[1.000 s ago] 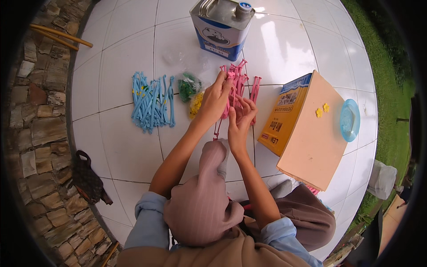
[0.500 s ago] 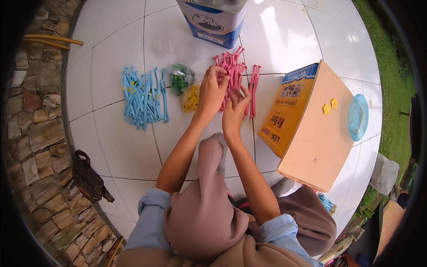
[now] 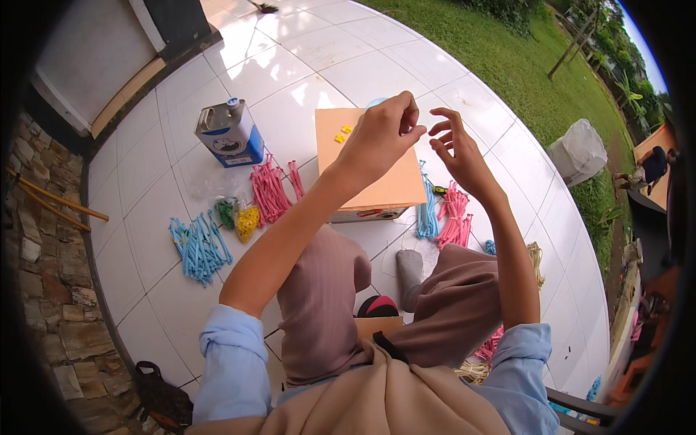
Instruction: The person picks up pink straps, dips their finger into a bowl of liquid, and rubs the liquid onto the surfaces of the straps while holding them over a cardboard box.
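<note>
Here, above tiles beside grass, right fingers spread — left fingers curl, grip unclear.

Left hand above a tan board, right hand nearby, pink strips, blue strips, white tiled floor

Both forearms reach forward; left grip curls, perhaps loosely; right grip is spread, half-bent.

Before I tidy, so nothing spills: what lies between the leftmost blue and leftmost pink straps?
The head view shows a bag of green pieces and a bag of yellow pieces there.
</note>
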The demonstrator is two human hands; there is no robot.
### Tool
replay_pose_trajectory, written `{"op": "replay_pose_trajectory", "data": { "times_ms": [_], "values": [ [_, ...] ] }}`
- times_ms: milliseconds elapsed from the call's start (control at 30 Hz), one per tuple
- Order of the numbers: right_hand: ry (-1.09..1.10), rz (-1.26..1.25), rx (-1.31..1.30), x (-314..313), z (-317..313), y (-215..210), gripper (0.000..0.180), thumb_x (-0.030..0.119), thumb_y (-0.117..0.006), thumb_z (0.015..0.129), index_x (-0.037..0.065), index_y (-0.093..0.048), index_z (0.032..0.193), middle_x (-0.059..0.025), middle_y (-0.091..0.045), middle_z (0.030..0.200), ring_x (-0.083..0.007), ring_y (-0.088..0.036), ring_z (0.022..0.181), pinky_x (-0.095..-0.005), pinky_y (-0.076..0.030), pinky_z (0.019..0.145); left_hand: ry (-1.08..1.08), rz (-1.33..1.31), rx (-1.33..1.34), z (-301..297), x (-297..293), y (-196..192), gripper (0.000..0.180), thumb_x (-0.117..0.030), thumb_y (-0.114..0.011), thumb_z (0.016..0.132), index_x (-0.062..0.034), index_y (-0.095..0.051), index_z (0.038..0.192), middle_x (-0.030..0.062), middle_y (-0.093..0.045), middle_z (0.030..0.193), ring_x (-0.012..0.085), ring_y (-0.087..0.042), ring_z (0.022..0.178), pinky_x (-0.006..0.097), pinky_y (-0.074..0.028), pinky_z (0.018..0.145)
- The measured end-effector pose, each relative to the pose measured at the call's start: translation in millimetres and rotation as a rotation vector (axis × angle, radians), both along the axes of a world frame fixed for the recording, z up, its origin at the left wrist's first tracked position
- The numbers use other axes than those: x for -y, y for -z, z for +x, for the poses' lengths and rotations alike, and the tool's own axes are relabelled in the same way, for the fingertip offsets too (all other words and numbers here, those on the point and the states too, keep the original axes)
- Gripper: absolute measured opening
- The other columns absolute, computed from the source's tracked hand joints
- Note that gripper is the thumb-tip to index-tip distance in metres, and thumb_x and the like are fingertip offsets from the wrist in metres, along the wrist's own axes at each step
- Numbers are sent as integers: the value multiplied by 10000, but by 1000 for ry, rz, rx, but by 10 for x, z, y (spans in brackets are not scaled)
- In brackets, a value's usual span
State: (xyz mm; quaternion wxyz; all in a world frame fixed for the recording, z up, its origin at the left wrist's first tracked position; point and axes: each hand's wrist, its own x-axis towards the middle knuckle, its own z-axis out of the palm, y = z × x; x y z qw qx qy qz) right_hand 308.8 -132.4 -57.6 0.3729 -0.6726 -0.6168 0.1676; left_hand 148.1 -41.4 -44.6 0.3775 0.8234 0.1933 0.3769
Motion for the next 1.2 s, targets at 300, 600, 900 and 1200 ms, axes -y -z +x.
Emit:
{"op": "replay_pose_trajectory", "data": {
  "times_ms": [300, 600, 900, 1200],
  "values": [
    [377, -1355, -261, 1673, 1884, 1491, 532, 278, -543, 853, 64, -370, 1309, -191, -548, 1180, -284, -648, 850, -447, -503, 712, 610, 274, -1031, 1678, 836, 1804, 233, -232, -645, 757, -82, -597, 929, 112, -625, 922, 256, -594, 912, 375, -465, 766],
    [555, -506, -407, 1939, 2102, 2651, 346, 154, -549, 838, 46, -469, 1157, -180, -637, 799, -254, -631, 733, -326, -484, 679, 560, -354, -551, 2260, 1277, 3109, 246, -65, -560, 792, -31, -562, 1036, 154, -552, 961, 295, -566, 858, 370, -461, 788],
    [804, -291, -296, 2079, 1508, 3536, 583, -31, -599, 749, 38, -333, 1262, -147, -527, 895, -270, -481, 888, -371, -434, 763, 456, -28, -488, 2707, 1527, 3736, 355, 20, -591, 736, -116, -576, 1063, 147, -411, 1059, 286, -476, 963, 373, -418, 834],
    [1094, 135, -737, 1953, 1861, 3071, 532, -62, -497, 824, 22, -234, 1279, -131, -458, 974, -181, -618, 680, -267, -529, 576, 292, -57, -298, 2934, 1326, 3588, 301, 42, -562, 741, -84, -578, 1013, 123, -391, 1061, 272, -454, 985, 352, -412, 819]
  ]
}}
